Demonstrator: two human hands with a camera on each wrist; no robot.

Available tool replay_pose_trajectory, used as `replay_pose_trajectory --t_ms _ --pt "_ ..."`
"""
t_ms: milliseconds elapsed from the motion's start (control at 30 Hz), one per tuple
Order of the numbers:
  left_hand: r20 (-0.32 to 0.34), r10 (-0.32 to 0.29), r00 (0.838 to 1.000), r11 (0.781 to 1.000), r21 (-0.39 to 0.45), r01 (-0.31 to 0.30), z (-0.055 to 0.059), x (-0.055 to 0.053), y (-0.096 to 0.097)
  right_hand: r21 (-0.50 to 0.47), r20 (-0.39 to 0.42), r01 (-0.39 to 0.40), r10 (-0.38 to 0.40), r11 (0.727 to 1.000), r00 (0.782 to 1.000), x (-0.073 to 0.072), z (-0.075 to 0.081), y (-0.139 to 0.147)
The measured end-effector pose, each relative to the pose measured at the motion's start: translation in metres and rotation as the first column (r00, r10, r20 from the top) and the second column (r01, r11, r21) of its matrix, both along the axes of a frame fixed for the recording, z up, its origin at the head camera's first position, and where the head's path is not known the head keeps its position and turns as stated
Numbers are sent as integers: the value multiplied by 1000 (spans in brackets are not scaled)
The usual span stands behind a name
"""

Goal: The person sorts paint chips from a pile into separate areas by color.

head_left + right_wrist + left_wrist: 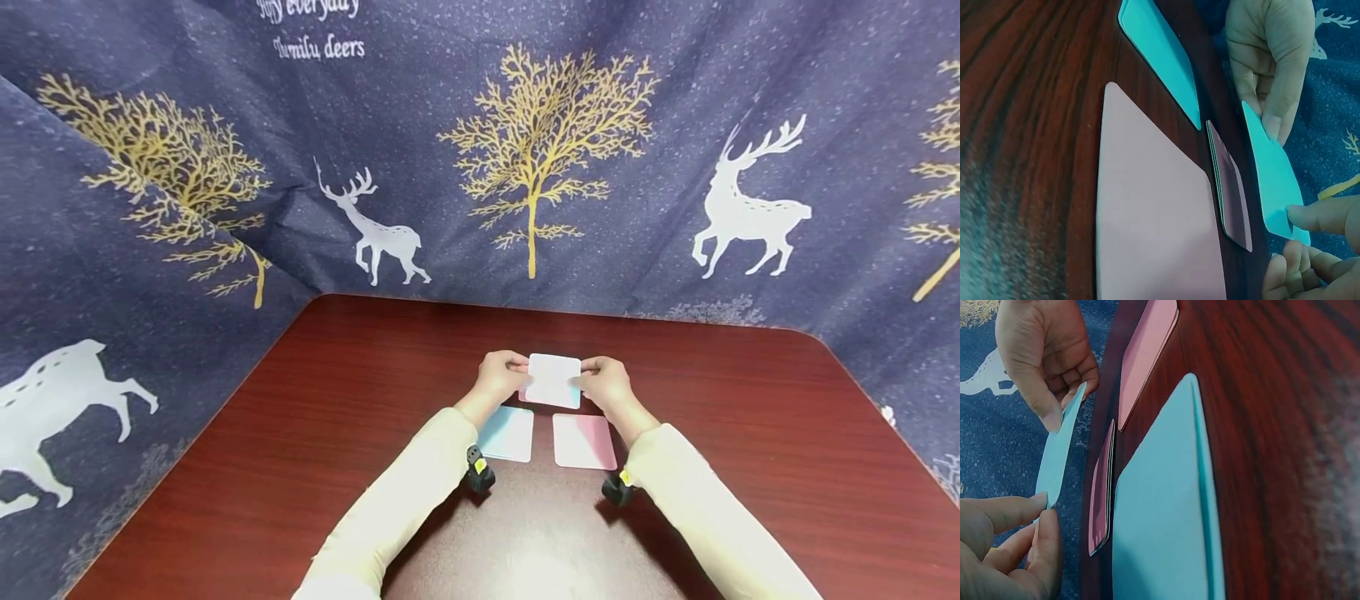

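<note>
A light blue card with rounded corners [553,379] is held up between both hands, looking almost white in the head view. My left hand [501,375] pinches its left edge between thumb and fingers. The right hand [607,383] pinches the opposite edge the same way. Under the raised card lies a small pink-topped stack of cards [1102,497], partly hidden by it in the head view. Nearer to me, a light blue card stack [507,435] lies on the left. A pink card pile [583,442] lies on the right, close under the right forearm.
Everything lies on a dark red wood-grain table [360,383]. Behind it and along its left side hangs a blue cloth [600,283] printed with deer and trees. Black wrist cameras are strapped on both wrists, low over the tabletop.
</note>
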State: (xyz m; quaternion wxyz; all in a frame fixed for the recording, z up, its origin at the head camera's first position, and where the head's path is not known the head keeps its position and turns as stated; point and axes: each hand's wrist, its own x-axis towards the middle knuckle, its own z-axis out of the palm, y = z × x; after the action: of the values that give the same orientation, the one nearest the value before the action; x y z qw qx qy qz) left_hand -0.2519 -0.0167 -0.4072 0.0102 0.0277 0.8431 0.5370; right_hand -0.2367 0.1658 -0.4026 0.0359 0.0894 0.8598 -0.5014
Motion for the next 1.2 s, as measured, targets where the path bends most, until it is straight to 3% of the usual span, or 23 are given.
replay_pose_trajectory --t_ms 233,467,700,967,1200 --pt "30 -32 999 996 81 29 2 6 -9 -25 29 -16 17 1000 999 9 6 -6" --pt "134 -78 988 970 241 44 6 15 -18 -56 24 -32 33 998 999 16 10 -11" --pt "172 -59 983 970 244 16 9 21 -29 -95 -3 -77 77 992 997 21 11 -18" --pt "240 -64 969 972 235 7 6 25 -44 -36 -25 -124 123 992 992 25 6 -27" --pt "255 -62 965 981 193 12 10 34 -54 -58 -4 -157 157 986 988 29 3 -38"
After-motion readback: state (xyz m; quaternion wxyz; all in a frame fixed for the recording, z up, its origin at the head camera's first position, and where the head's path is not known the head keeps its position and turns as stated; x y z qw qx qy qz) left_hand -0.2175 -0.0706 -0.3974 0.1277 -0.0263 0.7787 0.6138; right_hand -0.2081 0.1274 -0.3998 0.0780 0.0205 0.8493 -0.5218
